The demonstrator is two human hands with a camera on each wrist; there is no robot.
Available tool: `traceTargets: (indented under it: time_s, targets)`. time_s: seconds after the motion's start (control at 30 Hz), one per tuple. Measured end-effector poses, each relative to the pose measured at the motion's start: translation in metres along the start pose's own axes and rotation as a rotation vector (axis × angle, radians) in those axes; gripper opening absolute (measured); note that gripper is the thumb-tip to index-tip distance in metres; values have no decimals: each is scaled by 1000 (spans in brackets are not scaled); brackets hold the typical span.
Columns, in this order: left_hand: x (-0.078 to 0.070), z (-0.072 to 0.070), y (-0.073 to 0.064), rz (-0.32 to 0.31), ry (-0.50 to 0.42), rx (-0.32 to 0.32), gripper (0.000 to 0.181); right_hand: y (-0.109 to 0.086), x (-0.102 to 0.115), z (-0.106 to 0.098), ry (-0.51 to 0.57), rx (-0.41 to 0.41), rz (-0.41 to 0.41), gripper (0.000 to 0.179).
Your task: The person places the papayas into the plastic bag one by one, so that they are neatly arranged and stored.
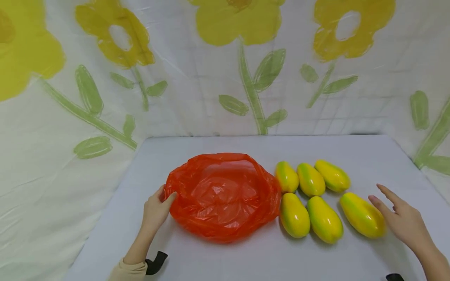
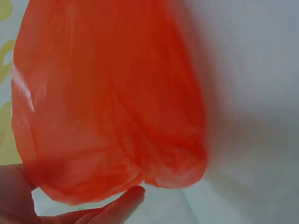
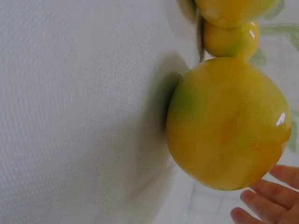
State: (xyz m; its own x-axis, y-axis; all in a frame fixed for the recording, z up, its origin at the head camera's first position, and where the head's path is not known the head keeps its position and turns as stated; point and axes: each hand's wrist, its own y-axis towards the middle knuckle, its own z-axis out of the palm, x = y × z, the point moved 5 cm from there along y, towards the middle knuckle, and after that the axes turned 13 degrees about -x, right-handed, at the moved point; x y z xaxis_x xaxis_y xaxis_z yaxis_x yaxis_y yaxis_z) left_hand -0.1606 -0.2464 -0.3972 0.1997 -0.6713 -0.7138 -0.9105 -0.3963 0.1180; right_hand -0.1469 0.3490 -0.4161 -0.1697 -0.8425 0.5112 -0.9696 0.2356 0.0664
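Observation:
A red plastic bag (image 1: 225, 191) stands on the table with its mouth spread wide. My left hand (image 1: 156, 208) holds the bag's left rim, thumb over the edge and fingers outside; in the left wrist view the red film (image 2: 112, 102) fills much of the picture. Several yellow-green papayas lie right of the bag, in two rows. My right hand (image 1: 404, 218) is beside the rightmost papaya (image 1: 363, 215), its fingers extended and thumb apart. In the right wrist view its fingertips are by that papaya (image 3: 229, 126); whether they touch it I cannot tell.
The white table (image 1: 246, 261) ends at a curtain (image 1: 197, 93) painted with yellow flowers, behind and at the sides. Near the bag stand a back-row papaya (image 1: 286, 177) and a front-row papaya (image 1: 294, 215). A dark curved piece (image 1: 156, 262) sticks out by the left wrist.

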Motion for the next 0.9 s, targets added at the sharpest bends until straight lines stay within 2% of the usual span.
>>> traceTargets:
  time_s: [0.17, 0.3, 0.4, 0.6, 0.77, 0.9]
  targets:
    - [-2, 7, -7, 49, 9, -48, 53, -1, 1, -5, 41, -76, 44, 70]
    - [-2, 8, -8, 51, 8, -61, 51, -2, 2, -5, 57, -79, 80, 69]
    - [-3, 6, -9, 43, 9, -52, 52, -3, -1, -3, 109, -71, 109, 70]
    - [-2, 5, -11, 52, 5, -53, 51, -8, -4, 7, 210, 3, 176, 74]
    - [2, 5, -11, 46, -9, -42, 51, -10, 2, 15, 184, 89, 181, 76]
    - [3, 5, -10, 60, -1, -37, 51, -12, 5, 19, 158, 104, 184, 76]
